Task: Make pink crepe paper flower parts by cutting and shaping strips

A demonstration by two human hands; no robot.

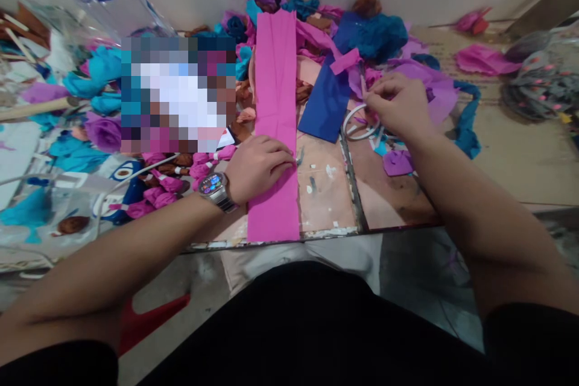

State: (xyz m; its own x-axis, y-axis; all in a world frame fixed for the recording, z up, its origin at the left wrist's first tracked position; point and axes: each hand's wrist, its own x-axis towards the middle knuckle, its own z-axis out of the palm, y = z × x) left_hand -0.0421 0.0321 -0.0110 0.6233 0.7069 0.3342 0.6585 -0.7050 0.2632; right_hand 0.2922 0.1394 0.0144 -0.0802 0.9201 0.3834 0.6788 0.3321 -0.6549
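Note:
A long strip of pink crepe paper [275,90] lies lengthwise on the table, its near end reaching the front edge. My left hand [260,167], with a watch on the wrist, rests flat on the strip's lower half, fingers together and holding nothing. To the right, my right hand [398,99] pinches what appear to be scissors with white looped handles [347,125]; a narrow blade points away, partly hidden by the fingers. A dark blue rectangular card [325,102] lies between the strip and this hand. A small pink paper piece [344,61] sits just beyond it.
Crumpled teal paper [380,36] and purple paper [436,93] lie around the right hand. Several tied pink paper bundles [167,184] sit left of my left hand. A clear plastic bottle [122,3] stands at the back left. A dark netted bundle [538,84] is far right.

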